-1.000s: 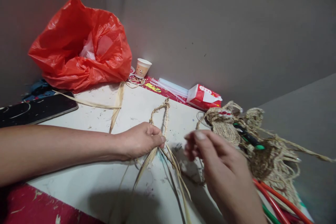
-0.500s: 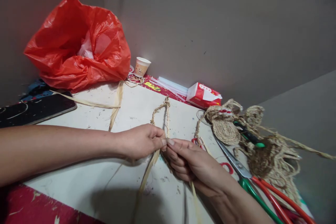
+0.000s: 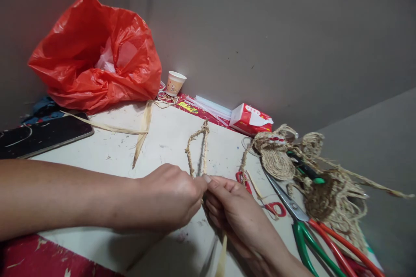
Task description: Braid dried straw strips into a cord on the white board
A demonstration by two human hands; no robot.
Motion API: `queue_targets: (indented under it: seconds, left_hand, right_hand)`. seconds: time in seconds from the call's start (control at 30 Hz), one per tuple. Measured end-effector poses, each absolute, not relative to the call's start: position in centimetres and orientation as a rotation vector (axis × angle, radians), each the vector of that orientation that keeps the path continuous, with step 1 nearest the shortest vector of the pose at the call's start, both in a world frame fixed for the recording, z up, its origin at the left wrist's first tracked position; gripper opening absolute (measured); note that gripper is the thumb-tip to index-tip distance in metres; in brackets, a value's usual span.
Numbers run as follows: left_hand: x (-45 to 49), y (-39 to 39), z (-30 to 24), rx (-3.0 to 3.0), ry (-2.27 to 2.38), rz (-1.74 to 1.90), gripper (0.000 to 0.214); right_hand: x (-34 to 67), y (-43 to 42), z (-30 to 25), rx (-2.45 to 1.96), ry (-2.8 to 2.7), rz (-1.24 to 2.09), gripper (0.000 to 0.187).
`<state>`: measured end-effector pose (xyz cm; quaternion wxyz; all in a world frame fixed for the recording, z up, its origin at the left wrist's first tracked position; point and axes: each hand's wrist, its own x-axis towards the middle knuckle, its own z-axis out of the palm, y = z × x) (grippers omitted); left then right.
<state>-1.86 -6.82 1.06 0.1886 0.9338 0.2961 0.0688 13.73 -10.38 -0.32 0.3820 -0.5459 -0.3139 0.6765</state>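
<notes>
A thin twisted straw cord (image 3: 188, 150) forms a narrow loop on the white tabletop, its tip pointing away from me. Both my hands meet at the near end of this loop. My left hand (image 3: 173, 197) is closed, turned knuckles up, and its fingertips are mostly hidden. Against it, my right hand (image 3: 235, 207) pinches the cord between thumb and forefinger, the other fingers curled beneath. A pale flat straw strip (image 3: 222, 256) trails toward me below my right hand.
A red plastic bag (image 3: 97, 60), phone (image 3: 55, 136) and loose straw strip (image 3: 142, 140) are at left. Behind are a paper cup (image 3: 175, 84) and tissue pack (image 3: 250, 120). Large shears (image 3: 294, 207), red-handled scissors (image 3: 276, 209) and braided straw coils (image 3: 279, 160) lie at right.
My left hand has rolled over so its knuckles face up, and it has come slightly nearer. The right hand stays pinched, and the straw ends below have shifted.
</notes>
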Motion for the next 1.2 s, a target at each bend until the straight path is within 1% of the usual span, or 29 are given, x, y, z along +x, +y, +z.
queue_targets:
  seconds: [0.07, 0.17, 0.27, 0.3, 0.37, 0.43, 0.47, 0.53, 0.63, 0.7, 0.8, 0.93, 1.03, 1.2]
  left_hand:
    - [-1.9, -7.6, 0.4, 2.829, 0.739, 0.168, 0.022]
    - [-2.4, -8.7, 0.2, 3.009, 0.555, 0.210, 0.022]
    - [-2.8, -9.3, 1.5, 2.887, 0.432, 0.274, 0.007]
    - [-2.9, -9.2, 2.0, 2.783, 0.451, 0.331, 0.007]
    - [-2.7, -8.5, 2.7, 2.489, 0.630, 0.535, 0.013]
    - [-2.3, -7.2, 2.8, 2.088, 0.871, 0.727, 0.008]
    - [-1.9, -6.5, 2.6, 1.859, 0.941, 0.754, 0.009]
    - [-1.3, -5.4, 1.8, 1.434, 0.887, 0.608, 0.017]
    - [-0.8, -4.7, 0.8, 1.099, 0.746, 0.342, 0.012]
    - [-0.8, -4.7, 0.5, 1.140, 0.759, 0.352, 0.012]
    - [-1.1, -4.5, 0.2, 1.361, 0.751, 0.458, 0.016]
    - [-1.4, -3.9, -0.1, 1.581, 0.735, 0.434, 0.023]
    - [-1.3, -3.5, -0.3, 1.628, 0.733, 0.408, 0.023]
    - [-1.2, -3.4, -0.1, 1.463, 0.790, 0.330, 0.016]
  right_hand:
    - [13.5, -10.5, -0.3, -1.391, -0.775, 1.732, 0.047]
    - [13.4, -10.5, -0.2, -1.405, -0.737, 1.759, 0.038]
    - [13.7, -10.4, 0.0, -1.402, -0.687, 1.781, 0.035]
    - [13.8, -10.3, 0.0, -1.391, -0.681, 1.780, 0.036]
    - [14.1, -10.2, 0.0, -1.353, -0.696, 1.767, 0.039]
    - [14.4, -10.0, -0.2, -1.311, -0.736, 1.758, 0.040]
    - [14.4, -10.0, -0.3, -1.295, -0.761, 1.756, 0.040]
    - [14.5, -9.9, -0.4, -1.276, -0.829, 1.763, 0.039]
    - [14.4, -9.7, -0.5, -1.280, -0.905, 1.770, 0.041]
    - [14.5, -9.7, -0.4, -1.307, -0.913, 1.785, 0.041]
    - [15.0, -9.5, -0.3, -1.338, -0.941, 1.835, 0.038]
    - [15.7, -9.2, -0.2, -1.381, -1.086, 1.860, 0.036]
    - [16.1, -9.0, 0.0, -1.450, -1.340, 1.724, 0.033]
    - [15.9, -9.1, 0.5, -1.514, -1.789, 1.325, 0.028]
